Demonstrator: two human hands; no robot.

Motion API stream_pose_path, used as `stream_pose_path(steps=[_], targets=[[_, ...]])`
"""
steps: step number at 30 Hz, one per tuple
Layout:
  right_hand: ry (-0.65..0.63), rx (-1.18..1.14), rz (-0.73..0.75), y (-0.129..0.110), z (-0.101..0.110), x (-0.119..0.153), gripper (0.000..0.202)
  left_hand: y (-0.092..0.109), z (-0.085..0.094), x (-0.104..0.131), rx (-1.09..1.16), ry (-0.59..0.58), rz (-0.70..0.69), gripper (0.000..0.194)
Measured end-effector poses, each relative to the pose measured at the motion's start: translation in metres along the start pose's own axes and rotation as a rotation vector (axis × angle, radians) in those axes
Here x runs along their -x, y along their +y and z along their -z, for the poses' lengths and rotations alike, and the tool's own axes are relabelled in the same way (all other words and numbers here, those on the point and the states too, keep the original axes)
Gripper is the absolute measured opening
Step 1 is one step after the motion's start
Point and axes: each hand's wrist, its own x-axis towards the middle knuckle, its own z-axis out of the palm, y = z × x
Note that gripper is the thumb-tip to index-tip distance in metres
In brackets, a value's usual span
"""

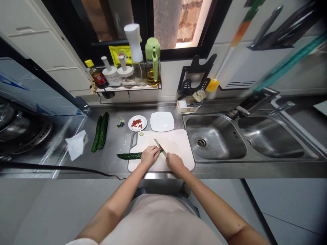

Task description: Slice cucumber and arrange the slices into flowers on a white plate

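The cucumber (129, 156) lies on the cutting board (181, 143), near its front edge, its long axis running left to right, roughly parallel to that edge. Its narrow tip points left, past the board and over the surface (112, 168); its other end points right, toward the knife (158, 143). The left hand (150, 155) grips the cucumber from above. The right hand (175, 162) is closed around the knife handle, the blade slanting away and leftward across the cucumber.
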Motion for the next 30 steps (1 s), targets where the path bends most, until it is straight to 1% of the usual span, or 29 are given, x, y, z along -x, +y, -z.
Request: stream_pose_path(steps=[7, 16, 24, 30], targets=[[-0.036, 0.017, -0.030, 0.008, -0.004, 0.017, 0.027, 0.000, 0.000, 0.000, 0.008, -0.003, 0.008, 0.020], [-0.015, 0.011, -0.009, 0.001, -0.002, 0.003, 0.027, 0.000, 0.000, 0.000, 0.008, -0.001, 0.016, 0.021], [-0.032, 0.020, -0.031, 0.007, -0.006, 0.013, 0.027, 0.000, 0.000, 0.000, 0.005, -0.002, 0.015, 0.019], [-0.041, 0.023, -0.020, 0.005, -0.003, 0.008, 0.028, 0.000, 0.000, 0.000, 0.014, -0.003, 0.017, 0.020]])
